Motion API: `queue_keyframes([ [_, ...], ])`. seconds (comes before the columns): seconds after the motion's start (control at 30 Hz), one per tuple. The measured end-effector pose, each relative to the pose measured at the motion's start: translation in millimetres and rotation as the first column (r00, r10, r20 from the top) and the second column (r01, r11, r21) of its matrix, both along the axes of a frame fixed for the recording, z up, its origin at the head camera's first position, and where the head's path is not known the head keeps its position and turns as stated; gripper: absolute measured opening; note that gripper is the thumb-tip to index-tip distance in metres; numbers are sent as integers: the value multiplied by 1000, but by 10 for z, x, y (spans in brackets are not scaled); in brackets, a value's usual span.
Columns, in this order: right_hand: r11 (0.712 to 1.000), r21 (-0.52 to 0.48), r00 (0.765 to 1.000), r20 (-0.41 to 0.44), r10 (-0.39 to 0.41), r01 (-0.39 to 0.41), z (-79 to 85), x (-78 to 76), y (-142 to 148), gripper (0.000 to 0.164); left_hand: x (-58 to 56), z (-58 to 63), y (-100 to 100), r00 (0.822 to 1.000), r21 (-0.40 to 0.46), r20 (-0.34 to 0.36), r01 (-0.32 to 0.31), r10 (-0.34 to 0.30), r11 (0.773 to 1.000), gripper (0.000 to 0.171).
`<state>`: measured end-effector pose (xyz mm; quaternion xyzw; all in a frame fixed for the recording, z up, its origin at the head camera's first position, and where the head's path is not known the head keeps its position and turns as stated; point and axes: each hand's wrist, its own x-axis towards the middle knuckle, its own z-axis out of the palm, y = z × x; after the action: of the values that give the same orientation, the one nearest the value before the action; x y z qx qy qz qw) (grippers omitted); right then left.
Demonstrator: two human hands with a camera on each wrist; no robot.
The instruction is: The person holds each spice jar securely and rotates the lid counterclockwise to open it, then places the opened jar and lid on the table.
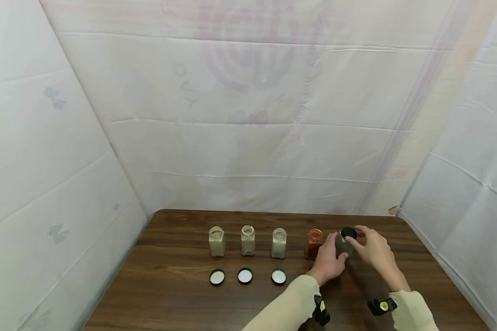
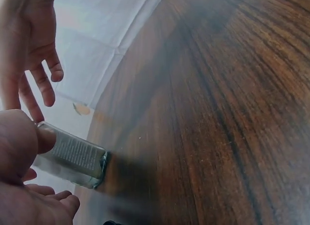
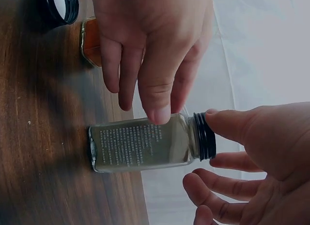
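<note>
A square glass spice jar (image 3: 140, 143) of grey-green powder, with small print on its side, stands at the right end of a row. My left hand (image 1: 328, 261) holds this jar by its body, the thumb lying along the near side. On its neck sits a black screw lid (image 3: 204, 136). My right hand (image 1: 375, 252) pinches that lid between thumb and fingers, the other fingers loosely bent beside it. Just left of my left hand is a lidless jar of red-orange powder (image 1: 314, 243), partly covered by the fingers.
Three lidless jars of pale powder, a left one (image 1: 217, 242), a middle one (image 1: 248, 241) and a right one (image 1: 279, 243), continue the row. Upturned black lids with white linings lie before them, one (image 1: 217, 276) at the left. Another lid (image 3: 60, 7) lies near the red-orange jar. White sheeting encloses the wooden table (image 1: 174, 294).
</note>
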<state>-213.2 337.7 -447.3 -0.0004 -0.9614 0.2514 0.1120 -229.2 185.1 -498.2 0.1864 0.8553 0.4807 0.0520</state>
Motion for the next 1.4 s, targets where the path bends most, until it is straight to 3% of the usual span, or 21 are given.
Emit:
queue_keyframes([
  [0.2, 1000, -20, 999, 38, -13, 14, -4, -31, -23, 61, -37, -27, 19, 1000, 21, -22, 3, -3, 1000, 56],
  [0.5, 997, -43, 996, 75, -54, 58, -36, -54, -32, 60, -47, -55, 11, 1000, 50, 11, 29, -29, 998, 57],
  [0.67, 998, -41, 996, 71, -48, 51, -39, -41, -39, 60, -50, -65, 10, 1000, 54, 16, 24, -25, 998, 58],
  [0.93, 999, -26, 999, 39, -26, 27, -42, -13, -66, 59, -26, -53, 21, 999, 57, -36, 16, -14, 998, 58],
  [1.4, 999, -43, 1000, -6, -26, 26, -103, 9, -108, 56, -37, -105, 76, 998, 95, -13, -53, 54, 994, 47],
])
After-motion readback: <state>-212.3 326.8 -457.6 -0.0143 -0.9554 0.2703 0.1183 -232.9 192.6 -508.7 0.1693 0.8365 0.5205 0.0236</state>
